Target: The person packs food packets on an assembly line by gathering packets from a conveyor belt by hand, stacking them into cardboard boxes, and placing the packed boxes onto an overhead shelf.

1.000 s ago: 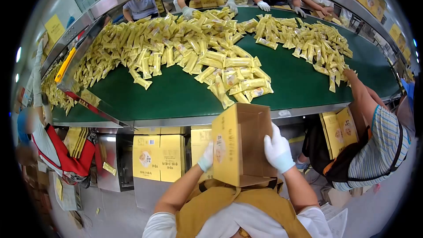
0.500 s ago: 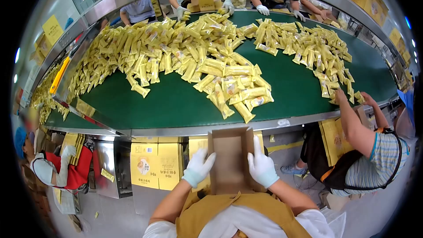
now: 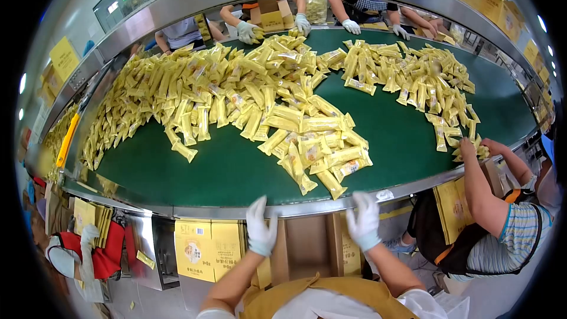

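Observation:
My left hand [image 3: 261,228], in a white glove, is stretched out at the near metal edge of the conveyor, its fingers straight and holding nothing. On the other side my right hand [image 3: 363,222], gloved too, reaches to the same edge with fingers extended. Between and below them an open cardboard box [image 3: 310,249] stands against the belt's edge, its inside bare. Just beyond my hands lies a pile of yellow wrapped snack packs [image 3: 322,147] on the green belt [image 3: 236,177].
Flat yellow cartons [image 3: 201,251] stand under the belt to the left. A co-worker [image 3: 490,218] at right handles packs. Other gloved hands [image 3: 247,32] work across the belt. A larger heap of packs [image 3: 177,82] covers the belt's left half.
Both my hands have left the sides of the box and moved forward to the conveyor's edge. The view has tilted, so the belt sits lower. The co-worker at right has gathered packs in their hands.

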Tool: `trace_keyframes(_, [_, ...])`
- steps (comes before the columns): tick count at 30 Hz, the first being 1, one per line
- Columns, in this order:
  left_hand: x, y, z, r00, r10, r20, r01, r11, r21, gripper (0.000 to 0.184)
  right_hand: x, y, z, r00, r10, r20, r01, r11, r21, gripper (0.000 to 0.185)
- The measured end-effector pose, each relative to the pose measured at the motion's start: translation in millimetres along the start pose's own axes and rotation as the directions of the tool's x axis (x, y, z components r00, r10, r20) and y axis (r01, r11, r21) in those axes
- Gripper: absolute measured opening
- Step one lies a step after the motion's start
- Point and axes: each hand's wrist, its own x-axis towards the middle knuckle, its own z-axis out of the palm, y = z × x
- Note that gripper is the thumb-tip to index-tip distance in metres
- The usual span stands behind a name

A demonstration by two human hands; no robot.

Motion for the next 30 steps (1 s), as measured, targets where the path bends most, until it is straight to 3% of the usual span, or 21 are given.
trace_keyframes(1, [31.6,0.5,-0.8,0.997,0.047,0.055,-0.048,0.999,0.018,0.054,23.8,9.9,-3.5,1.0,-0.016,-0.024,0.016,1.0,0.024,0.055])
trace_keyframes(2, [64.7,8.4,0.8,0.988,0.099,0.119,-0.086,0.99,-0.107,0.054,44.9,22.6,-2.6,1.0,-0.01,-0.019,0.01,1.0,0.016,0.059])
trace_keyframes(4, [118.0,19.9,20.2,0.904,0.306,0.297,-0.289,0.952,-0.102,0.065,81.8,44.7,0.2,0.998,-0.012,0.057,0.017,0.997,-0.081,0.069])
trace_keyframes(7, [160.4,43.3,69.8,0.785,0.266,0.559,-0.364,0.929,0.069,0.093,125.5,62.7,16.7,0.979,0.043,0.201,-0.032,0.998,-0.058,0.077])
trace_keyframes(9, [176.4,50.7,90.3,0.759,0.182,0.625,-0.38,0.903,0.198,0.095,143.9,80.7,41.6,0.952,0.071,0.298,-0.087,0.995,0.041,0.08])
trace_keyframes(10, [182.1,50.8,97.0,0.746,0.136,0.652,-0.39,0.883,0.261,0.097,148.9,79.0,47.8,0.954,0.085,0.286,-0.086,0.996,-0.009,0.081])
trace_keyframes(12, [188.8,39.0,107.5,0.74,0.098,0.665,-0.36,0.893,0.269,0.095,155.0,68.0,67.0,0.958,0.114,0.265,-0.089,0.99,-0.106,0.084])
trace_keyframes(18, [197.4,-12.2,72.4,0.731,0.079,0.677,-0.305,0.926,0.221,0.079,160.4,17.4,100.5,0.971,0.12,0.208,-0.095,0.988,-0.125,0.079])
trace_keyframes(23, [186.8,-65.1,26.7,0.796,0.053,0.603,-0.286,0.911,0.298,0.084,150.1,-5.1,109.8,0.978,0.094,0.187,-0.067,0.987,-0.148,0.071])
trace_keyframes(26, [177.4,-74.4,1.4,0.768,-0.009,0.64,-0.269,0.902,0.336,0.086,141.7,5.6,94.6,0.972,0.08,0.221,-0.041,0.984,-0.176,0.057])
trace_keyframes(28, [165.6,-80.4,-4.5,0.75,0.036,0.661,-0.368,0.852,0.371,0.086,130.4,6.3,81.9,0.993,0.078,0.09,-0.059,0.979,-0.195,0.053])
trace_keyframes(30, [150.8,-79.8,-10.0,0.734,0.084,0.674,-0.435,0.819,0.373,0.085,121.4,7.1,72.7,0.978,0.188,0.088,-0.164,0.96,-0.227,0.051])
